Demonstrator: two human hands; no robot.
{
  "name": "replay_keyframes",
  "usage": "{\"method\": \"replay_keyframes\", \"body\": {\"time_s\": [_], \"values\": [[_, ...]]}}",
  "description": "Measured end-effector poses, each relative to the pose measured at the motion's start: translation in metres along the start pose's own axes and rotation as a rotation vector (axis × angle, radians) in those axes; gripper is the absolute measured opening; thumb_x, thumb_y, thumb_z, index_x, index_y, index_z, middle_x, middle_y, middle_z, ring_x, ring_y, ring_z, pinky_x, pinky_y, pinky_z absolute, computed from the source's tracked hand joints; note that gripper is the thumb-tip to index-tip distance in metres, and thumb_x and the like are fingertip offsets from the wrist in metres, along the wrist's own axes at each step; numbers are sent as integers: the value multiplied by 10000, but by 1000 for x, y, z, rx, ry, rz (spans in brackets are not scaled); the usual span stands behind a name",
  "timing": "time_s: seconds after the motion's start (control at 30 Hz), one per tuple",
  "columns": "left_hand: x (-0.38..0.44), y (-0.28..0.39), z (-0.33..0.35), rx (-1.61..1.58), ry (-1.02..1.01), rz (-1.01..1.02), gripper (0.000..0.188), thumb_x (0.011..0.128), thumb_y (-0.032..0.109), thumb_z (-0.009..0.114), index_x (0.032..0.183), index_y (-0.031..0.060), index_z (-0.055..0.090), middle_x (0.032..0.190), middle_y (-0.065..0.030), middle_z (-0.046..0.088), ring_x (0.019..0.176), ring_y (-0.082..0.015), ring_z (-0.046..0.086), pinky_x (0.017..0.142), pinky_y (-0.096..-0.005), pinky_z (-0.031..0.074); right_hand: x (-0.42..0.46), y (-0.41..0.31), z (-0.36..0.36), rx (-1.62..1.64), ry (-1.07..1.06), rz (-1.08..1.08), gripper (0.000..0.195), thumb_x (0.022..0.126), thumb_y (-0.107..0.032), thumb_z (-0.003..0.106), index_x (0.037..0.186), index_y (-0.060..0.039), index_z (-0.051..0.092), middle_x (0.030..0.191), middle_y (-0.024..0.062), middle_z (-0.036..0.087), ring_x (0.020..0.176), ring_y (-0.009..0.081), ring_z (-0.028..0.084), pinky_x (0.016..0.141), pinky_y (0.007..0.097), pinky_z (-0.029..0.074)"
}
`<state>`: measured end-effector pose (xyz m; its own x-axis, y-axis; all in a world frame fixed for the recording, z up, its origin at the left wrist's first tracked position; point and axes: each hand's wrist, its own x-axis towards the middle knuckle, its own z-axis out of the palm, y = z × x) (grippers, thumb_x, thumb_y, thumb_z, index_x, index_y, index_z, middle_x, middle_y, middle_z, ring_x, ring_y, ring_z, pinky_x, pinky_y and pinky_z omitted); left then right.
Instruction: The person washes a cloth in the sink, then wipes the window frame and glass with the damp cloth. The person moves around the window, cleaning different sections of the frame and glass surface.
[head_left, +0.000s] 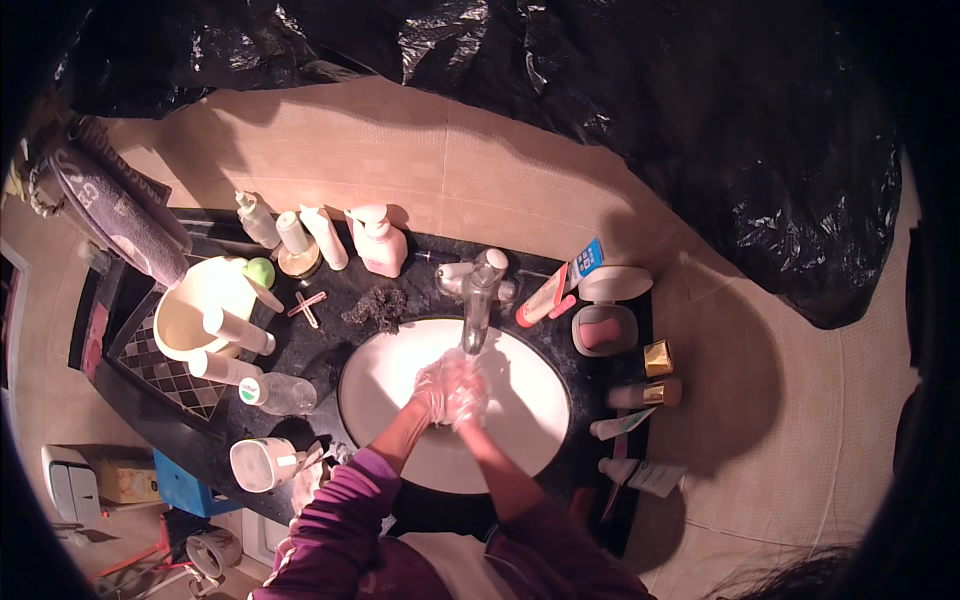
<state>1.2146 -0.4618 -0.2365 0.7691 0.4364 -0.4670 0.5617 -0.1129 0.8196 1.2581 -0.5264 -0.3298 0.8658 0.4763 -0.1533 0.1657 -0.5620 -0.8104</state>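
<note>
Over the white oval sink, my left hand and my right hand press against each other beneath the spout of a metal faucet. Both look pale and glossy, from water, lather or thin clear plastic; I cannot tell which. Their fingers overlap and blur, so whether anything lies between the palms is hidden. A dark, curly scrubbing pad or clump of hair rests by the sink's back left rim.
Black counter, left: a pink pump bottle, a cream basin, a clear bottle, a white cup. Right: a tube, a soap box with its lid up, gold-capped bottles. Black plastic sheeting hangs above.
</note>
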Motion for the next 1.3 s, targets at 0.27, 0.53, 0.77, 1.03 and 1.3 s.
{"method": "replay_keyframes", "body": {"time_s": [0.27, 0.53, 0.77, 1.03, 1.3], "values": [[-1, -29, 4, -785, 37, -12, 411, 891, 333, 513, 1171, 32, 507, 1088, -116, 589, 942, -201, 563, 831, -332, 464, 51, 49, -16, -47, -207, -86, 294, 886, -280, 449, 1025, -76, 608, 967, 141, 608, 905, 297, 566, 794, 432, 429], [22, -59, -19, -1106, -74, -27, 307, 873, 258, 600, 1096, 61, 529, 1030, -80, 585, 911, -181, 567, 784, -324, 497, 55, 51, -54, 594, -168, 135, 415, 920, -360, 467, 1187, -44, 480, 1136, 53, 531, 1010, 166, 508, 849, 288, 421], [39, -64, -10, -1092, -34, -54, 322, 899, 275, 562, 1124, 59, 480, 1054, -74, 555, 973, -194, 556, 821, -350, 487, 49, 21, -81, 944, -142, 453, 343, 896, -328, 531, 1158, -108, 507, 1095, 22, 520, 926, 128, 507, 682, 253, 431], [64, -82, -15, -674, 32, 101, 384, 893, 335, 559, 1147, 53, 493, 1034, -50, 549, 930, -162, 541, 821, -332, 462, 45, 18, -87, 1041, -317, 373, 202, 833, -204, 600, 1009, -157, 515, 926, -39, 518, 670, 52, 478, 437, 209, 338], [33, -32, -26, -772, 17, -89, 410, 864, 406, 564, 1092, 66, 546, 990, -9, 539, 849, -143, 494, 736, -296, 423, 37, 19, -94, 918, -177, 282, 175, 830, -236, 622, 931, -202, 483, 791, -78, 424, 526, 43, 372, 417, 219, 310]]}}
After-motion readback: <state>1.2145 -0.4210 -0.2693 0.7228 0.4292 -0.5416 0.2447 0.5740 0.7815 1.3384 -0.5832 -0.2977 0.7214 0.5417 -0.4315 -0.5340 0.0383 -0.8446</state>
